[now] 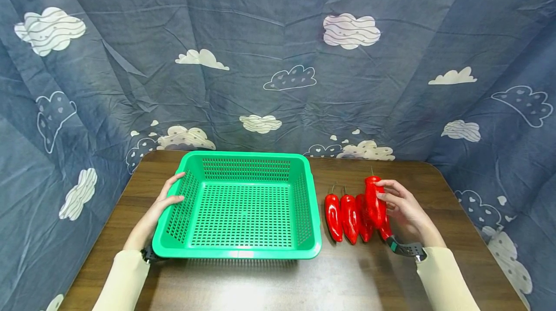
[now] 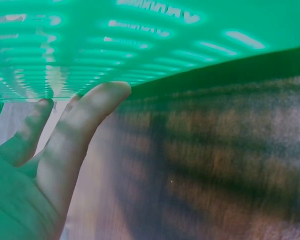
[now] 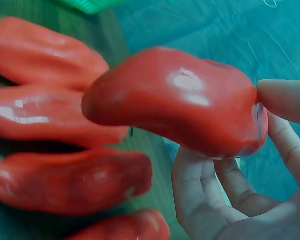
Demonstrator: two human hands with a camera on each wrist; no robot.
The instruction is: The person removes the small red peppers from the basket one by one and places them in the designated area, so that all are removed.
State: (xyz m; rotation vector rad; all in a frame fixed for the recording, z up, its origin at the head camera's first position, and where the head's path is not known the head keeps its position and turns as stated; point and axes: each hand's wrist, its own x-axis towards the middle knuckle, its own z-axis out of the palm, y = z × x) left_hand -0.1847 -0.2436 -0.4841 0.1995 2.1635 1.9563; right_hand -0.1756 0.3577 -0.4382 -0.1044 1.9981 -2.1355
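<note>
My right hand (image 1: 406, 207) pinches a red pepper (image 1: 374, 202) near its stem end, thumb on one side and fingers on the other. In the right wrist view this pepper (image 3: 175, 102) is held up off the table, beside other red peppers (image 3: 55, 115). Several more peppers (image 1: 350, 218) lie side by side on the table, partly behind the held one. My left hand (image 1: 152, 212) touches the left side of a green plastic basket (image 1: 241, 254), with fairly straight fingers at its rim. From below, the left wrist view shows the thumb (image 2: 85, 130) against the basket's slotted side.
The brown wooden table (image 1: 339, 272) carries the basket on its left and the peppers on its right. Slots cover the basket's floor and walls. A blue-grey curtain (image 1: 286, 113) with cloud prints hangs behind and around the table.
</note>
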